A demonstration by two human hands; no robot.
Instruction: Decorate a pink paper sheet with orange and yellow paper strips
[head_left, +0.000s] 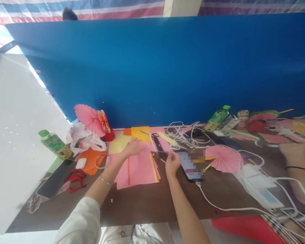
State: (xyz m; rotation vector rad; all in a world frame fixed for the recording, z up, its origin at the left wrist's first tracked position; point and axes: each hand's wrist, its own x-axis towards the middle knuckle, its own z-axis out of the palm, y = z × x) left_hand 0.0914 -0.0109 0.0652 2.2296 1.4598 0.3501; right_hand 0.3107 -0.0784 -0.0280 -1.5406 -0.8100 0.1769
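My left hand is open, its fingers stretched out over pink paper and beside yellow-orange paper. A thin orange strip lies on the pink sheets. My right hand has its fingers curled together just left of a smartphone with its screen lit; what they hold, if anything, is hidden. Dark-handled scissors lie behind, between the hands. A pale yellow sheet lies left of the yellow-orange one. A pink folded paper fan rests right of the phone.
At left are a green-capped bottle, a dark phone, red-handled scissors and orange paper. Tangled white cables and a power strip lie rightward. Another person's hand is far right. A blue partition stands behind.
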